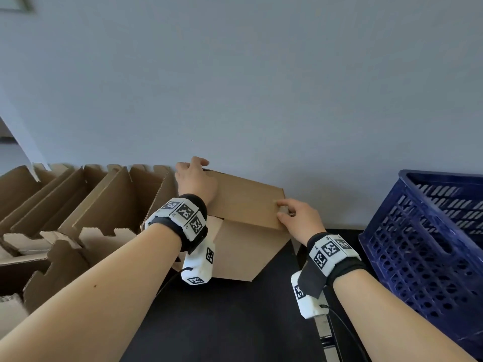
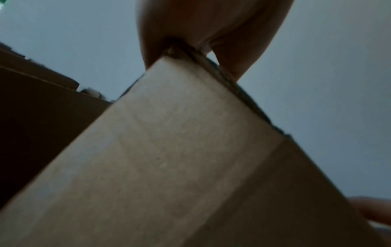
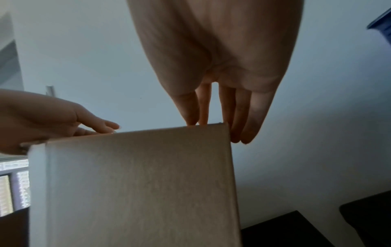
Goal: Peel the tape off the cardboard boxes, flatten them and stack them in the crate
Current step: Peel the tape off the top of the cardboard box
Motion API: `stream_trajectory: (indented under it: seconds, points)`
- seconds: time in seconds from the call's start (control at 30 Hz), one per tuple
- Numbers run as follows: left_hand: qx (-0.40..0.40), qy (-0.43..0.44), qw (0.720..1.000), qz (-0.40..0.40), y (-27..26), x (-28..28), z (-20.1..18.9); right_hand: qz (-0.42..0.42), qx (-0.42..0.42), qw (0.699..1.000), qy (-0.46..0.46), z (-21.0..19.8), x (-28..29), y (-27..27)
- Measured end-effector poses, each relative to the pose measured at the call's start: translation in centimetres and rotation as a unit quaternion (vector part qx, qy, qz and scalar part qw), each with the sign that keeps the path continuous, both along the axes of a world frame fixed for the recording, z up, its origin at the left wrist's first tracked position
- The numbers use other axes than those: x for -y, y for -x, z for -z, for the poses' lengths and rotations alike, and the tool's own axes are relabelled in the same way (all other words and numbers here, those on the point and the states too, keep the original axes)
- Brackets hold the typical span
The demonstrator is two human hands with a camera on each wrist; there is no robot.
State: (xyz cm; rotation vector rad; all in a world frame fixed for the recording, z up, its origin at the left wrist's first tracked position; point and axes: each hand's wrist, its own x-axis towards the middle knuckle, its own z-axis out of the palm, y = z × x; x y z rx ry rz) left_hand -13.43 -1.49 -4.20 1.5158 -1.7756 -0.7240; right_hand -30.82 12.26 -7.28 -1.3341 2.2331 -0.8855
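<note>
A closed brown cardboard box (image 1: pixel 245 220) stands tilted on the black table (image 1: pixel 235 322) against the wall. My left hand (image 1: pixel 194 178) wraps the box's far left top corner; in the left wrist view that corner (image 2: pixel 173 53) sits wedged between thumb and fingers of the hand (image 2: pixel 211 25). My right hand (image 1: pixel 292 218) holds the right top corner, with thumb and index finger on the top edge and the other fingers (image 3: pixel 243 125) down the right side of the box (image 3: pixel 137 183). No tape shows clearly on the faces in view.
A dark blue plastic crate (image 1: pixel 423 244) stands at the right on the table. Several opened cardboard boxes (image 1: pixel 78 205) with raised flaps crowd the left side. A grey wall (image 1: pixel 261 87) rises right behind the box. Cables trail from both wrist cameras.
</note>
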Motion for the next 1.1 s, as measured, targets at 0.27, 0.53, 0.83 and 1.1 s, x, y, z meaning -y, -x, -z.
stream_trajectory:
  seconds: [0.27,0.53,0.83,1.1]
  points:
    - [0.274,0.052,0.959,0.048,-0.7,0.3,0.8,-0.039,-0.016,0.999,-0.003,0.0,3.4,0.4]
    - [0.320,-0.010,0.933,0.167,0.7,0.6,1.6,-0.084,-0.021,0.996,0.008,0.3,6.5,-0.2]
    - [0.232,-0.059,0.948,0.210,0.7,2.3,2.0,-0.107,-0.063,0.992,-0.020,-0.6,7.5,-1.4]
    - [0.223,-0.093,0.949,0.204,0.5,3.5,2.3,-0.201,-0.065,0.972,-0.100,-1.2,8.8,-1.6]
